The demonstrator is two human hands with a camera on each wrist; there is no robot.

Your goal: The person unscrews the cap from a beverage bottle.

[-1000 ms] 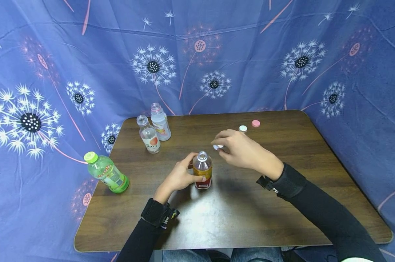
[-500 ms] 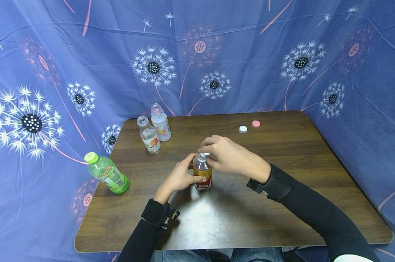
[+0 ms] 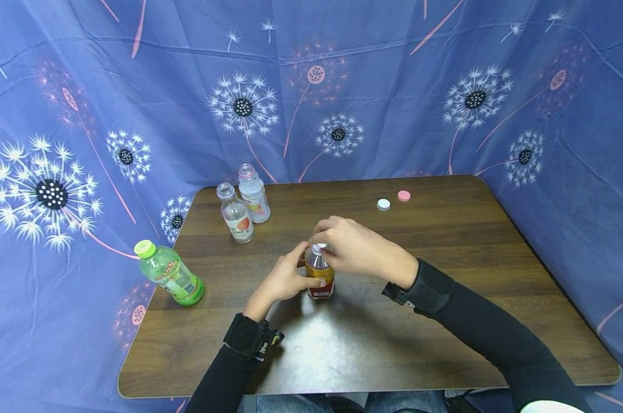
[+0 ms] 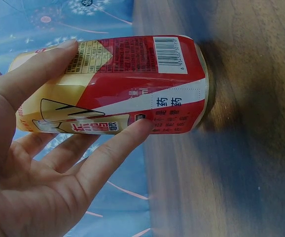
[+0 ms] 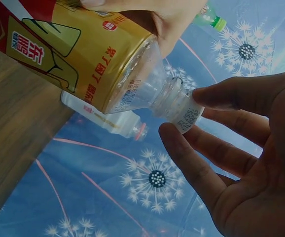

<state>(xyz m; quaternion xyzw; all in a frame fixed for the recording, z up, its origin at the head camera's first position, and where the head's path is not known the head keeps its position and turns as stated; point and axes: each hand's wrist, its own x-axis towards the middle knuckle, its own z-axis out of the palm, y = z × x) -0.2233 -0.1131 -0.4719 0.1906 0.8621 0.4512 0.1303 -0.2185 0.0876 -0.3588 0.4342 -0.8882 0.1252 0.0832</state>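
Four bottles share the tabletop (image 3: 420, 338); the fingers of the left hand (image 3: 284, 278) clamp round one red-and-yellow bottle (image 3: 320, 288), upright at the person's twelve o'clock; the fingers of the right hand (image 3: 358, 248) pinch one white cap (image 5: 188, 117) at its mouth; from there, one green bottle (image 3: 173, 276) is at nine, two uncapped bottles (image 3: 238, 222) near ten, two loose caps (image 3: 383, 205) between one and two.

The person's left arm (image 3: 218, 378) and right arm (image 3: 489, 327) both reach forward in long black sleeves. A black band (image 3: 244, 335) goes round the left wrist. The right wrist has a black band too. The left hand (image 3: 283, 279) is curved in a grip, its fingers (image 4: 110, 150) spread apart. The right hand (image 3: 360, 248) bends down close beside it, pinching with its fingertips (image 5: 206, 97).
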